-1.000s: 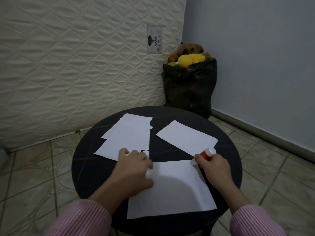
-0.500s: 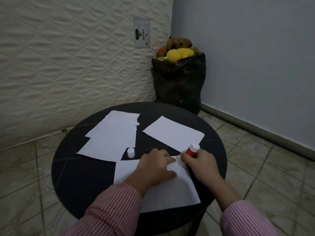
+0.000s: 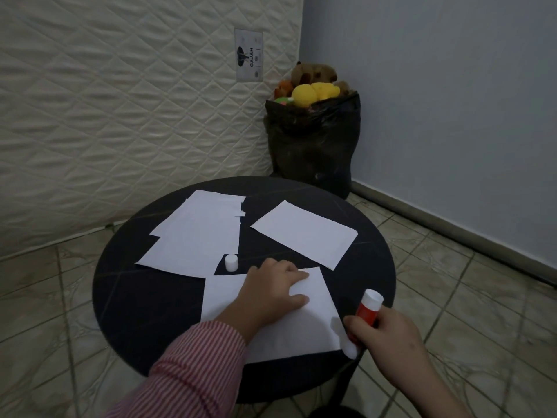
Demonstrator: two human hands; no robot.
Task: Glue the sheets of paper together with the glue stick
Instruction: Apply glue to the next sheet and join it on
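A white sheet [image 3: 295,333] lies at the near side of the round black table [image 3: 144,303]. My left hand [image 3: 271,292] presses flat on it, fingers spread. My right hand [image 3: 382,336] grips a red and white glue stick [image 3: 366,312], its white tip touching the sheet's near right corner. The stick's white cap [image 3: 231,263] stands upright on the table just beyond the sheet. A stack of white sheets [image 3: 196,236] lies at the far left and a single sheet [image 3: 304,233] at the far right.
A black bag [image 3: 313,146] full of plush toys stands on the tiled floor behind the table, in the corner. A quilted mattress [image 3: 120,101] leans against the wall at left. The grey wall runs along the right.
My right hand has drawn the glue stick down the sheet's right edge, from its far right corner to its near right corner. My left hand shifted from the cap onto the sheet.
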